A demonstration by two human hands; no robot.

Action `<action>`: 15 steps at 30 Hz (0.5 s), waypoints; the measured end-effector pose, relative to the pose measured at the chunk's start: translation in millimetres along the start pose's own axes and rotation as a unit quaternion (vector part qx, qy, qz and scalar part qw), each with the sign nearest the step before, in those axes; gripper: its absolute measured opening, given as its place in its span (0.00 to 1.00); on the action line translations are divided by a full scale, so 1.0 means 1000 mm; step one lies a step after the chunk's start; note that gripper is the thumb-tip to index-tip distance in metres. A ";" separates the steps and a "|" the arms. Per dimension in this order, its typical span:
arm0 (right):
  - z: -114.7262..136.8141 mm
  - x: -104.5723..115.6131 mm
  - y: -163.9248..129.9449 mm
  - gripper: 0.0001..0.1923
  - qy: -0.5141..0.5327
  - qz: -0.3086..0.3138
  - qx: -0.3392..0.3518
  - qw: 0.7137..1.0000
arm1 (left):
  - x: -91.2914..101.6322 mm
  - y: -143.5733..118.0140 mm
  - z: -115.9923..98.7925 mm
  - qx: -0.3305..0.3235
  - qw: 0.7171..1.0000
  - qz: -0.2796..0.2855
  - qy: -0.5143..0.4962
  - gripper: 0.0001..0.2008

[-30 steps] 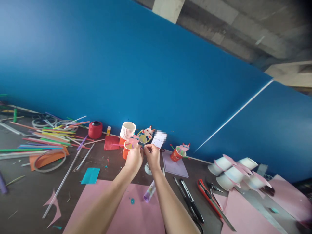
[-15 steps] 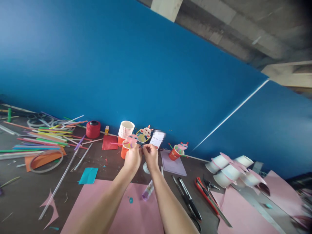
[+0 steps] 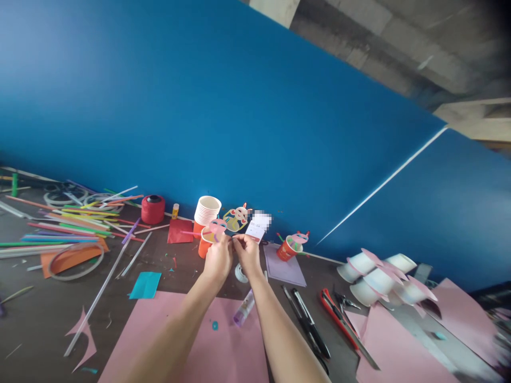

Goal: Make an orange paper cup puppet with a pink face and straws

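My left hand (image 3: 219, 259) and my right hand (image 3: 247, 253) are raised side by side above the table, fingertips meeting. Between them they pinch a thin pink straw piece (image 3: 190, 233) that runs through an orange paper cup (image 3: 205, 247) topped with a pink paper face (image 3: 217, 227). The cup hangs at the left hand's fingertips. What the right fingers grip is too small to make out. Just behind stand a stack of white-lined orange cups (image 3: 206, 210) and a rabbit cutout (image 3: 238, 217).
Coloured straws (image 3: 67, 227), tape rings and a red spool (image 3: 152, 208) lie at the left. A finished orange cup figure (image 3: 290, 247) stands at the right, beside white cups with pink lids (image 3: 381, 276). Pink paper (image 3: 199, 346), a glue stick (image 3: 244, 308), scissors (image 3: 307, 324) and a red cutter (image 3: 339, 319) lie near me.
The hands and the cup have stayed together with only small finger movements. The view has shifted slightly.
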State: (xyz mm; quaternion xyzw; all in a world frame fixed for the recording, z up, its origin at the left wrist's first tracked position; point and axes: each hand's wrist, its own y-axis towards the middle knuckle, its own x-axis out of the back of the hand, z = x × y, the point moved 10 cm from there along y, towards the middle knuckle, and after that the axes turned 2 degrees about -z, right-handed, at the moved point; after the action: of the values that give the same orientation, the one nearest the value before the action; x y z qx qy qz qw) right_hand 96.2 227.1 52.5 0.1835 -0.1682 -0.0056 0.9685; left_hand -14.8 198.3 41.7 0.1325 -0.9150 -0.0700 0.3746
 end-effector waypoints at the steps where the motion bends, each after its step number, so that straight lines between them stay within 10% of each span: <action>1: 0.000 0.000 -0.001 0.10 0.000 0.001 0.001 1.000 | 0.000 0.000 0.000 0.000 1.000 0.000 0.000 0.15; 15: -0.005 0.000 -0.003 0.11 0.010 0.010 -0.001 1.000 | -0.001 -0.002 -0.001 -0.014 1.000 -0.004 -0.010 0.15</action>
State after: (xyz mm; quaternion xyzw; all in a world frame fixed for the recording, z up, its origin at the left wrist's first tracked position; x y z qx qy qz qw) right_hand 98.0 226.0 46.6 0.1804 -0.1600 0.0059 0.9705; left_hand -13.1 197.0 41.7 0.1298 -0.9173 -0.0856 0.3666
